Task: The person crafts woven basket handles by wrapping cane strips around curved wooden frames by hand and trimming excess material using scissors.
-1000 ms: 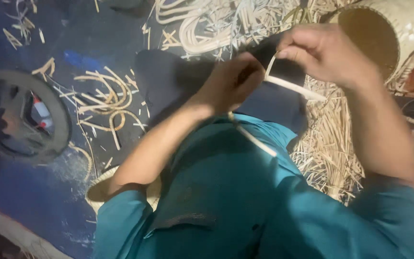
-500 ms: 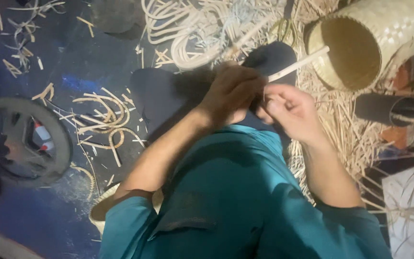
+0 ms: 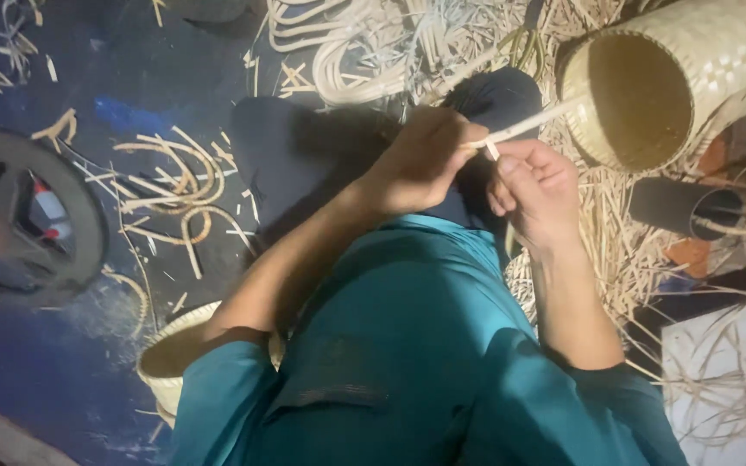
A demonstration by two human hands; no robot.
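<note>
A thin pale cane strip (image 3: 530,123) runs from between my two hands up and to the right, toward a woven basket. My left hand (image 3: 420,160) is closed around the strip's near end, above my dark-trousered knee. My right hand (image 3: 535,188) sits just right of it, fingers curled and pinching the same strip where it leaves the left hand. I cannot tell whether either hand also holds a tool. Both arms come out of teal sleeves (image 3: 407,371).
A round woven basket (image 3: 649,86) lies on its side at the upper right. Coils of cane (image 3: 338,52) and loose shavings (image 3: 623,224) cover the floor. A dark wheel-shaped object (image 3: 36,216) lies at left, a small woven bowl (image 3: 170,358) by my left elbow, a dark tube (image 3: 684,207) at right.
My right hand has pulled back from far right to close beside my left hand. The strip, earlier angled down to the right, now points up toward the basket.
</note>
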